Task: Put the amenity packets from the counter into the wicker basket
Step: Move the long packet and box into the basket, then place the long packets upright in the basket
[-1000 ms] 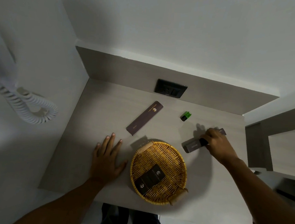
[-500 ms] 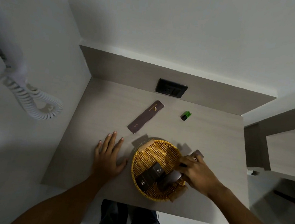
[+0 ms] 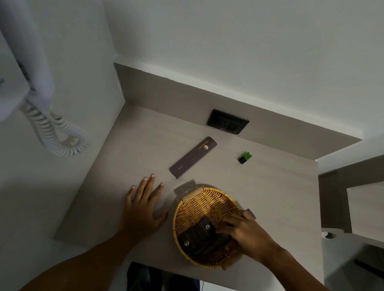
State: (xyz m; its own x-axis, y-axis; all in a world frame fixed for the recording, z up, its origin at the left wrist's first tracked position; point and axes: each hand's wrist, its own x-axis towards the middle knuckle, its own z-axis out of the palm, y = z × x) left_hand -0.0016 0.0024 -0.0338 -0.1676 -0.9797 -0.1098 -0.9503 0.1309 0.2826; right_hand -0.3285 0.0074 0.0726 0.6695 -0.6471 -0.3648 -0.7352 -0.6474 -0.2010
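The pale surface (image 3: 274, 197) fills a corner between white walls. A white phone (image 3: 16, 58) with a curly cord hangs on the left wall. Near the front sits the round wicker basket (image 3: 195, 205). Dark packets (image 3: 196, 236) lie inside it. The right hand (image 3: 248, 236) is in the basket, fingers bent around a dark packet (image 3: 221, 238). The left hand (image 3: 143, 208) lies flat and spread out just left of the basket. Farther back lies a long dark packet (image 3: 192, 161). A small green thing (image 3: 244, 157) sits to its right.
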